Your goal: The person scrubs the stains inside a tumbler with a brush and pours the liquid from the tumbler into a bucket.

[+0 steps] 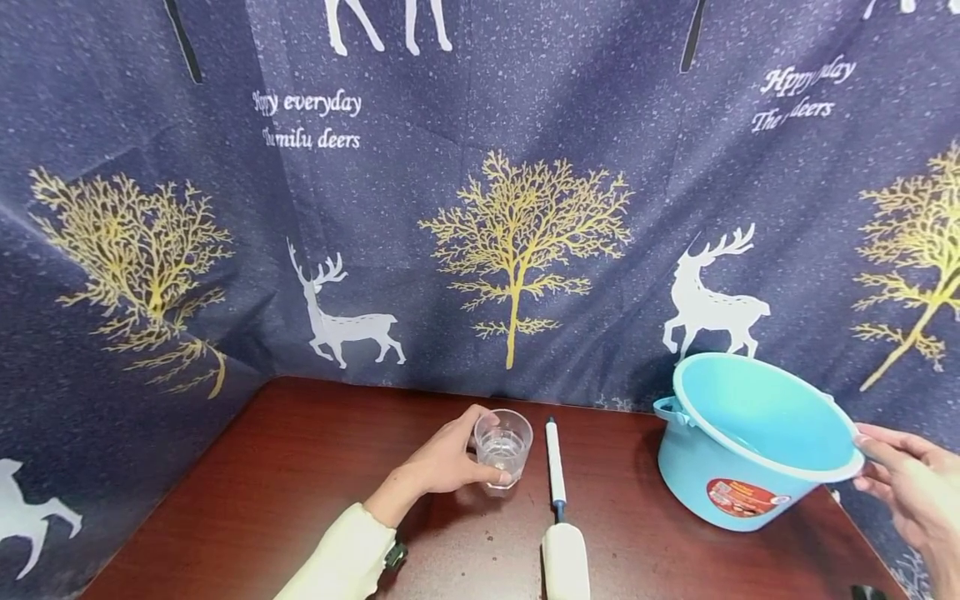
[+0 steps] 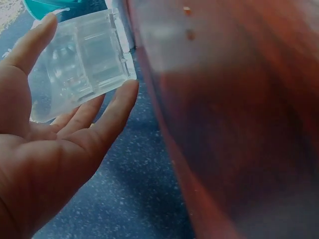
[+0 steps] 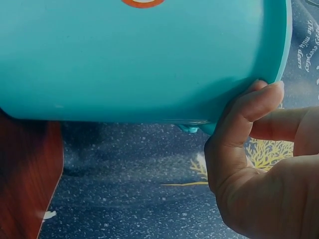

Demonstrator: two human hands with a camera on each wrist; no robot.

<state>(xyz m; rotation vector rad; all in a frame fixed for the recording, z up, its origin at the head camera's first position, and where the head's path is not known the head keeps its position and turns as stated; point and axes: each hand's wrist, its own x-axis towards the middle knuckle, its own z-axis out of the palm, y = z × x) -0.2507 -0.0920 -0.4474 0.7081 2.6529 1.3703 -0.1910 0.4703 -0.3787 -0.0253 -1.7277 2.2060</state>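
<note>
A clear plastic cup point(image 1: 504, 450) with some water-like liquid in it stands near the middle of the table. Fingers and thumb of my left hand point(image 1: 453, 457) curl around its side; in the left wrist view the cup point(image 2: 82, 62) sits between thumb and fingers. At the right, a light-blue bucket point(image 1: 701, 475) with a red label leans, its mouth tipped toward the right hand. My right hand point(image 1: 911, 483) pinches the rim at its right side. Close up in the right wrist view, fingers bend over the edge of the bucket point(image 3: 134, 64).
Between cup and bucket lies a long-handled brush point(image 1: 556, 467) with a thick white head toward me. A few drops dot the dark red-brown table point(image 1: 300, 467). Behind it hangs a dark blue cloth point(image 1: 465, 108) printed with deer and yellow trees.
</note>
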